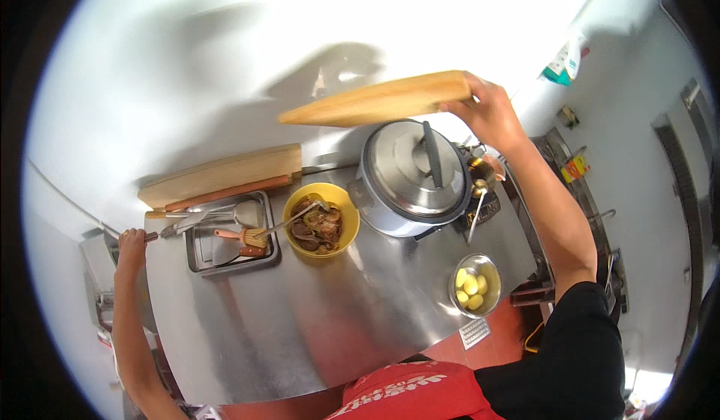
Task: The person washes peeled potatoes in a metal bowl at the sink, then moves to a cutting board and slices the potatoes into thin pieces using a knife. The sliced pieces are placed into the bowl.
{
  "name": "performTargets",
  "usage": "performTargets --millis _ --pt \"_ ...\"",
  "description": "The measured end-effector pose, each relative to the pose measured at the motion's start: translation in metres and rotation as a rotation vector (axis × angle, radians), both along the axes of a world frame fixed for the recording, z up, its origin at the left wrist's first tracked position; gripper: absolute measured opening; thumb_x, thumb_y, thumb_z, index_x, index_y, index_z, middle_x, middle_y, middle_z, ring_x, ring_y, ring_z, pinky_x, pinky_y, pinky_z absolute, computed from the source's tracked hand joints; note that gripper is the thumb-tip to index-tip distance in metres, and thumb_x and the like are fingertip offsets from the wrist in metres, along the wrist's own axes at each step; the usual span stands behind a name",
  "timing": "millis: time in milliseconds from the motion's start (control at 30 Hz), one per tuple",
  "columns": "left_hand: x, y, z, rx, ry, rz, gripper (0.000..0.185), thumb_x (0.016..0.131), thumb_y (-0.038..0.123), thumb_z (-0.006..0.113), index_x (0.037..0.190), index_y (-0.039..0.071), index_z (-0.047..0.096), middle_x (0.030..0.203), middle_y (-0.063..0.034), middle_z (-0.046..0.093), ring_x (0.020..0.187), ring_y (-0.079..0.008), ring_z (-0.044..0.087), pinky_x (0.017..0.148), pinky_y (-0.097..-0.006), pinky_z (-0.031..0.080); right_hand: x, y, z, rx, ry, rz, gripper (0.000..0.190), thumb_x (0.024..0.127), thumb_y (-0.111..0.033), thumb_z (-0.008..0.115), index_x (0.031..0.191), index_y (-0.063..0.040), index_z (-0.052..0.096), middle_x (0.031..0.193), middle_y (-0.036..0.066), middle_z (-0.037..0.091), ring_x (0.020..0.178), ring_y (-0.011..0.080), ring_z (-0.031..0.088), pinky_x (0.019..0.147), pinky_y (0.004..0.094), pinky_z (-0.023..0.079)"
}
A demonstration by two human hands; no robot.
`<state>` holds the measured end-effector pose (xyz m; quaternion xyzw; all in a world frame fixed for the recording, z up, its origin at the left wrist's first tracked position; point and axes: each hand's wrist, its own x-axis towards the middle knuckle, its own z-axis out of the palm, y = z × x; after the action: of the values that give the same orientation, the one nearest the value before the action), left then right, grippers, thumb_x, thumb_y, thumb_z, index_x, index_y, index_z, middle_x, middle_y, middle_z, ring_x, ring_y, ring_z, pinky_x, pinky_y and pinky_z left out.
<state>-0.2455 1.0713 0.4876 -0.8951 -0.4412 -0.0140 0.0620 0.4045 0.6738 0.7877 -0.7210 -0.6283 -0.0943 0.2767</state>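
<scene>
My right hand (pixel 486 113) grips one end of a thick wooden cutting board (pixel 382 99), held in the air edge-on beyond a large electric rice cooker (pixel 408 178) with a metal lid. At the table's left edge, my left hand (pixel 132 245) closes on the brown handle of a metal-bladed utensil (pixel 183 224), possibly a knife. Its blade reaches over a rectangular metal tray (pixel 273 251). In that tray lie a brush with a pink handle (pixel 250 237) and other utensils. Beside it stands a yellow bowl (pixel 351 223) of cooked meat with a metal ladle (pixel 289 218) in it.
More wooden boards (pixel 225 172) lean against the white wall behind the tray. A metal bowl (pixel 495 285) of peeled potatoes sits near the right edge of the steel table (pixel 270 330), close to a metal grater (pixel 475 334). A long-handled spoon (pixel 477 214) lies right of the cooker.
</scene>
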Motion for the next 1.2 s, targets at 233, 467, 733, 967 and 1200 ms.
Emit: performTargets --millis 233,467,733,967,1200 --pt "-0.011 -0.091 0.039 -0.043 -0.15 0.1 0.018 0.094 0.004 0.057 0.109 0.003 0.065 0.105 -0.0182 0.067 0.099 -0.041 0.061 0.087 -0.0513 0.046 0.031 -0.243 -0.016 0.101 0.047 -0.469 0.029 0.085 -0.005 0.08 0.11 0.001 0.066 0.091 0.011 0.071 0.086 0.0158 0.069 0.08 0.0326 0.055" --pt "0.057 -0.311 -0.017 -0.247 -0.521 0.224 0.031 0.106 0.011 0.051 0.129 -0.007 0.058 0.119 -0.0241 0.067 0.113 -0.0381 0.064 0.1 -0.0447 0.048 0.182 -0.515 -0.117 0.102 0.313 -0.989 0.029 0.082 -0.007 0.078 0.108 0.002 0.069 0.088 0.005 0.069 0.082 0.0108 0.062 0.077 0.0302 0.052" --pt "0.28 -0.591 -0.058 -0.726 -0.726 0.355 0.018 0.104 0.017 0.056 0.111 0.002 0.064 0.096 -0.0061 0.066 0.087 -0.0143 0.059 0.078 -0.029 0.049 0.389 -0.691 -0.404 -0.255 0.944 -1.02 0.039 0.081 -0.018 0.083 0.115 -0.001 0.073 0.1 0.011 0.075 0.091 0.0154 0.07 0.081 0.0351 0.055" --pt "0.473 -0.744 -0.016 -1.169 -0.897 0.497 0.022 0.102 0.02 0.063 0.117 0.003 0.065 0.094 -0.0032 0.068 0.071 -0.0085 0.054 0.063 -0.0246 0.043 0.42 -0.638 -0.532 -0.364 1.351 -0.715 0.044 0.084 -0.021 0.08 0.122 -0.003 0.071 0.107 0.011 0.075 0.094 0.0181 0.071 0.085 0.035 0.056" --pt "0.592 -0.791 -0.013 -1.159 -0.718 0.359 0.02 0.105 0.021 0.058 0.11 0.004 0.067 0.086 -0.0003 0.064 0.065 -0.0067 0.05 0.057 -0.0249 0.038 0.38 -0.618 -0.53 -0.066 0.798 -0.685 0.027 0.093 -0.018 0.067 0.113 -0.001 0.073 0.101 0.017 0.074 0.094 0.0258 0.072 0.085 0.0358 0.056"
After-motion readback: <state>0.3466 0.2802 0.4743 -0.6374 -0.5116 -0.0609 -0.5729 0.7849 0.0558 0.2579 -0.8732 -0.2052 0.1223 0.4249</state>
